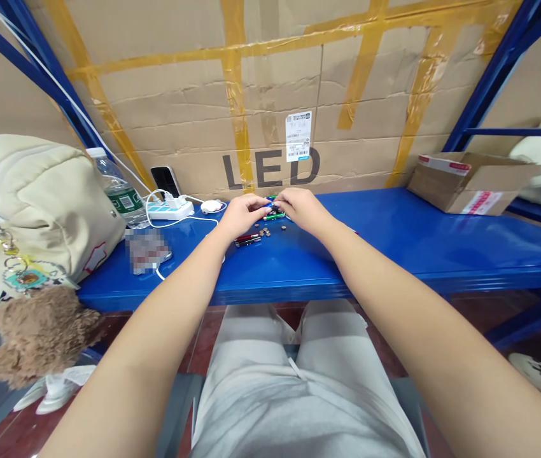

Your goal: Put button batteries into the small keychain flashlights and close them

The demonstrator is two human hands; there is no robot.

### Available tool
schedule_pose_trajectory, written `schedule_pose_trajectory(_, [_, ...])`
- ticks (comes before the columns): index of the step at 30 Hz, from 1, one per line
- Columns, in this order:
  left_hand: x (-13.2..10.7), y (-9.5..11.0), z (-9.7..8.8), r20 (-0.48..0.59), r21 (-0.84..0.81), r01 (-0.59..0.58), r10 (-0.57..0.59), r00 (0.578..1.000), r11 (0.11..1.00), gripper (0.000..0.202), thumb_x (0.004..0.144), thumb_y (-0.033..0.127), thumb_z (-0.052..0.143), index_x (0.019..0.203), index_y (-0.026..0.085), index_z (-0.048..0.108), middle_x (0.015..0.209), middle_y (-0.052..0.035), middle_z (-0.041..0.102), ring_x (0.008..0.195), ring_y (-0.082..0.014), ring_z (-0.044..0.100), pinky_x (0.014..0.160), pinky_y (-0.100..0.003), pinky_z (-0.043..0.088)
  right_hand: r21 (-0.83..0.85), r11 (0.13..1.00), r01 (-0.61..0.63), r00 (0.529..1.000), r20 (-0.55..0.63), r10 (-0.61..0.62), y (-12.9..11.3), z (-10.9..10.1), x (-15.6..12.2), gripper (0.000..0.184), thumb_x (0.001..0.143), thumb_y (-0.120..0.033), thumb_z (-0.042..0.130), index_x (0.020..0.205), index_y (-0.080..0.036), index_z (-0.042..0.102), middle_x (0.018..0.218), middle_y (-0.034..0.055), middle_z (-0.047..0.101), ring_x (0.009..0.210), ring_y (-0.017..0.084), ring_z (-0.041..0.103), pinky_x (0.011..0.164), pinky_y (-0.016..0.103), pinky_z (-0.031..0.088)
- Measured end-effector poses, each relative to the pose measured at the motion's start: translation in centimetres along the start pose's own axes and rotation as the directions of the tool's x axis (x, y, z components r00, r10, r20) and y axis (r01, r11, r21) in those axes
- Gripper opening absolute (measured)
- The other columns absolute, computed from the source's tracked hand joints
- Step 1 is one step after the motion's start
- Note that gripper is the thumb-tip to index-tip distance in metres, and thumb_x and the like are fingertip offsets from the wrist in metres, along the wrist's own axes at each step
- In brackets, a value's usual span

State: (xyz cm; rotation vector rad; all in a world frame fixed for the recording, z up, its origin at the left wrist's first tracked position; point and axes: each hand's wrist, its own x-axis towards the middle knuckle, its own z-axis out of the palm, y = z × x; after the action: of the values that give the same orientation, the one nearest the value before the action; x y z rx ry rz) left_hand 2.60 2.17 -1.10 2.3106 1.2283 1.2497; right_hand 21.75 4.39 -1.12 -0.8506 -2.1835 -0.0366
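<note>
My left hand [245, 214] and my right hand [303, 208] meet fingertip to fingertip above the far middle of the blue table. The left fingers are closed on a small blue piece [268, 205], whose kind I cannot make out. My right fingers are pinched together right beside it, and what they hold is mostly hidden. Just below the fingertips lies a green pen-like stick [274, 217]. Nearer to me are a dark red pen-like stick [246, 237] and a black one [248, 242]. Several small brown round pieces [264, 233] are scattered close by, with one brown piece [283, 228] apart to the right.
On the left stand a beige bag [55, 197] with a fluffy brown charm [41, 334], a water bottle [120, 191], a power strip [170, 209] with white cables, and a phone [165, 181]. An open cardboard box [461, 184] sits right. Large taped cardboard [175, 114] walls the back.
</note>
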Motion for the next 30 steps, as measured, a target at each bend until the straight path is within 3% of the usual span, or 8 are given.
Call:
schedule_pose_trajectory(3, [0.2, -0.3, 0.1, -0.025, 0.112, -0.113, 0.117, 0.993, 0.987, 0.016, 0.080, 0.024, 0.067, 0.094, 0.020, 0.075, 0.088, -0.0039, 0.072, 0.082, -0.0166, 0.064, 0.079, -0.030, 0.049, 0.020, 0.999, -0.047, 0.999, 0.002, 0.047, -0.3, 0.1, 0.0, 0.016, 0.088, -0.018, 0.052, 0.082, -0.016, 0.067, 0.089, 0.0097, 0.070, 0.084, 0.022, 0.061, 0.076, 0.032, 0.043])
schedule_pose_trajectory(7, [0.4, -0.9, 0.2, -0.023, 0.274, -0.259, 0.276, 0.961, 0.926, 0.016, 0.081, 0.020, 0.066, 0.095, 0.021, 0.074, 0.089, -0.0041, 0.071, 0.085, -0.0177, 0.064, 0.082, -0.031, 0.048, 0.222, 0.936, -0.275, 0.962, 0.064, 0.267, -0.4, 0.3, -0.1, 0.020, 0.087, -0.019, 0.053, 0.068, -0.018, 0.059, 0.067, 0.0029, 0.065, 0.067, 0.016, 0.058, 0.067, 0.028, 0.043])
schedule_pose_trajectory(10, [0.6, -1.0, 0.3, 0.055, 0.405, -0.357, 0.367, 0.929, 0.842, 0.018, 0.087, 0.022, 0.059, 0.099, 0.021, 0.073, 0.092, -0.0070, 0.069, 0.086, -0.0188, 0.063, 0.079, -0.031, 0.048, 0.433, 0.794, -0.428, 0.904, 0.182, 0.388, -0.4, 0.4, -0.2, 0.026, 0.088, -0.020, 0.054, 0.062, -0.018, 0.054, 0.057, 0.0000, 0.057, 0.056, 0.013, 0.053, 0.060, 0.027, 0.043])
schedule_pose_trajectory(14, [0.7, -0.8, 0.5, 0.174, 0.542, -0.461, 0.444, 0.879, 0.702, 0.023, 0.094, 0.025, 0.050, 0.097, 0.023, 0.072, 0.094, -0.0082, 0.069, 0.088, -0.0208, 0.062, 0.081, -0.036, 0.046, 0.633, 0.487, -0.602, 0.790, 0.383, 0.479, -0.4, 0.5, -0.3, 0.029, 0.087, -0.017, 0.059, 0.058, -0.018, 0.052, 0.054, -0.0013, 0.050, 0.051, 0.010, 0.048, 0.058, 0.027, 0.046])
schedule_pose_trajectory(17, [0.7, -0.8, 0.8, 0.162, 0.527, -0.430, 0.410, 0.897, 0.733, 0.021, 0.092, 0.023, 0.052, 0.099, 0.021, 0.071, 0.096, -0.0085, 0.068, 0.089, -0.0204, 0.063, 0.081, -0.034, 0.047, 0.658, 0.353, -0.666, 0.728, 0.467, 0.502, -0.2, 0.6, -0.4, 0.025, 0.085, -0.016, 0.061, 0.062, -0.018, 0.053, 0.055, -0.0018, 0.049, 0.051, 0.009, 0.047, 0.060, 0.028, 0.050])
schedule_pose_trajectory(21, [0.5, -0.7, 1.0, 0.070, 0.389, -0.314, 0.313, 0.947, 0.866, 0.024, 0.087, 0.021, 0.060, 0.108, 0.019, 0.070, 0.099, -0.0078, 0.069, 0.092, -0.0192, 0.063, 0.083, -0.031, 0.048, 0.668, 0.435, -0.604, 0.789, 0.423, 0.446, 0.1, 0.7, -0.4, 0.021, 0.088, -0.025, 0.060, 0.069, -0.019, 0.054, 0.059, -0.0015, 0.050, 0.053, 0.010, 0.049, 0.060, 0.028, 0.050])
schedule_pose_trajectory(26, [0.2, 0.0, 1.0, 0.027, 0.046, -0.084, 0.083, 0.996, 0.995, 0.021, 0.085, 0.022, 0.062, 0.102, 0.018, 0.072, 0.100, -0.0068, 0.073, 0.092, -0.0186, 0.064, 0.087, -0.033, 0.048, 0.432, 0.801, -0.413, 0.909, 0.247, 0.335, 0.1, 0.5, -0.3, 0.034, 0.096, -0.039, 0.045, 0.067, -0.021, 0.047, 0.058, -0.0006, 0.052, 0.053, 0.014, 0.050, 0.057, 0.029, 0.042])
schedule_pose_trajectory(30, [0.1, 0.1, 1.1, 0.140, -0.302, 0.168, -0.130, 0.982, 0.938, 0.026, 0.085, 0.030, 0.063, 0.105, 0.017, 0.072, 0.100, -0.0084, 0.073, 0.089, -0.0177, 0.065, 0.085, -0.035, 0.050, 0.135, 0.970, -0.201, 0.979, 0.057, 0.195, 0.3, 0.1, -0.3, 0.035, 0.095, -0.042, 0.043, 0.067, -0.022, 0.043, 0.066, 0.0019, 0.056, 0.064, 0.016, 0.050, 0.061, 0.029, 0.035])
